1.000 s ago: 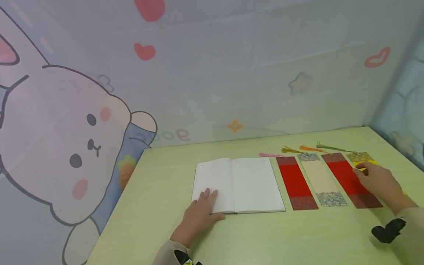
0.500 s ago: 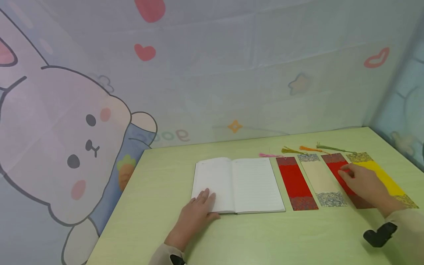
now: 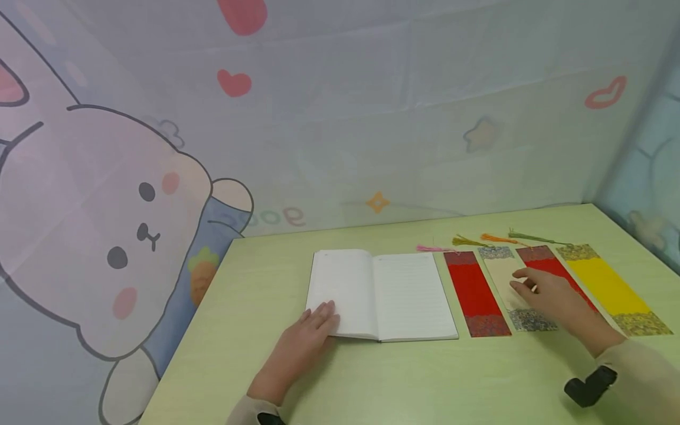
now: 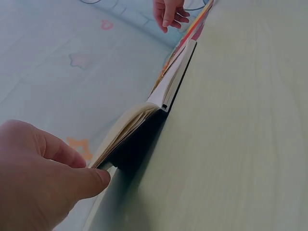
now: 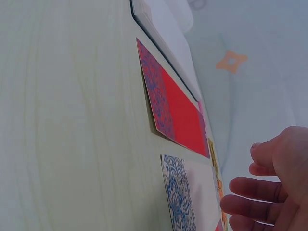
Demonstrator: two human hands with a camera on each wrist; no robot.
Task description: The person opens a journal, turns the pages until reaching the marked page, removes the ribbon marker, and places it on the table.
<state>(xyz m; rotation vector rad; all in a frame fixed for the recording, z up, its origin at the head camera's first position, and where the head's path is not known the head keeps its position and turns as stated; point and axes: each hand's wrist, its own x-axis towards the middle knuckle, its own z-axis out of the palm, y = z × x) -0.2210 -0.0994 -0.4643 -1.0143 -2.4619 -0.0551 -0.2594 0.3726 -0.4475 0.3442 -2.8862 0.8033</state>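
Note:
An open notebook (image 3: pixel 414 295) with white pages and a dark cover lies on the table. My left hand (image 3: pixel 305 333) grips the lower left edge of its left half. In the left wrist view, the thumb is under the cover, the fingers lie over the pages, and that half is tilted up from the table. My right hand (image 3: pixel 547 298) hovers over a cream bookmark (image 3: pixel 502 277) with blue-patterned ends, fingers loosely bent and holding nothing. On either side of that bookmark lie a red bookmark (image 3: pixel 474 289) and another red bookmark (image 3: pixel 536 262), the latter partly hidden by the hand.
Farthest right lies a yellow bookmark (image 3: pixel 608 283) with patterned ends. Tassels in pink (image 3: pixel 432 248), olive (image 3: pixel 470 241), orange (image 3: pixel 496 238) and green (image 3: pixel 536 236) trail behind the bookmarks. A printed cloth backdrop (image 3: pixel 319 118) rises behind the pale green table (image 3: pixel 425 383).
My right hand has moved left from the yellow bookmark, over the second red one, to the cream one. My left hand has shifted slightly left and down, and the notebook's left half has risen.

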